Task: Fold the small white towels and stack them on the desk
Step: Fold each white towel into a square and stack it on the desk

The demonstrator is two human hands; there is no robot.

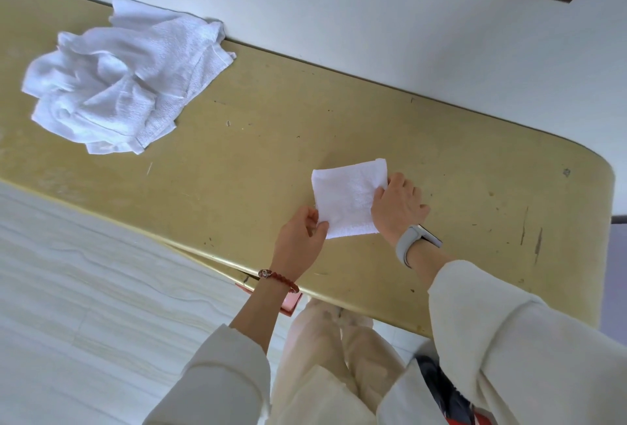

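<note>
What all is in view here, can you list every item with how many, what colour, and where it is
folded towel: one, white, on the desk near its front edge, between both hands
unfolded towels: a crumpled pile, count unclear, white, far left of the desk by the wall
desk: one, scuffed yellow-tan top, against the white wall
red object: one, partly hidden under the desk's front edge
bracelet: one, red beads, left wrist
watch: one, grey band, right wrist
left hand: pinches the folded towel's near left corner
right hand: rests on its right edge
</note>
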